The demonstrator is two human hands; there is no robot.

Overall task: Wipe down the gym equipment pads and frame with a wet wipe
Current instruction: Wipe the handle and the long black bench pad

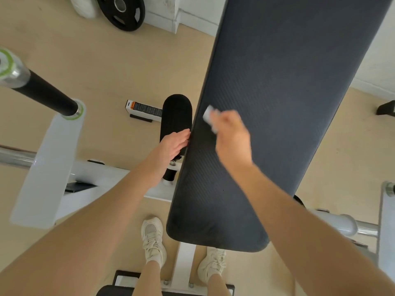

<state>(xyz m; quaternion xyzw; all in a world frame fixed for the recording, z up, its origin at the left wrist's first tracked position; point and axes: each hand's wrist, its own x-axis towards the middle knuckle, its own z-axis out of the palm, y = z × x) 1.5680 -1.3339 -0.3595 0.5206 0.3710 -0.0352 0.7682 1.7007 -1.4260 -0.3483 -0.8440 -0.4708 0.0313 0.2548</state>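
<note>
The wipe (pixel 210 118), a small white wad, lies pressed on the dark pad (pixel 277 103) near the pad's left edge, pinched in the closed fingers of the right hand (pixel 232 137). The left hand (pixel 174 146) lies open and flat against that left edge, fingers spread loosely, beside the black roller (pixel 176 116). The white frame (pixel 102 174) runs left of the pad.

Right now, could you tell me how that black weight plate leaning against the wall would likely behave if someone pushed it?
The weight plate stands on edge, leaning on the wall, so it would probably roll or topple flat. It looks thick with a metal hub, so it is likely heavy for its size and rigid.
</note>
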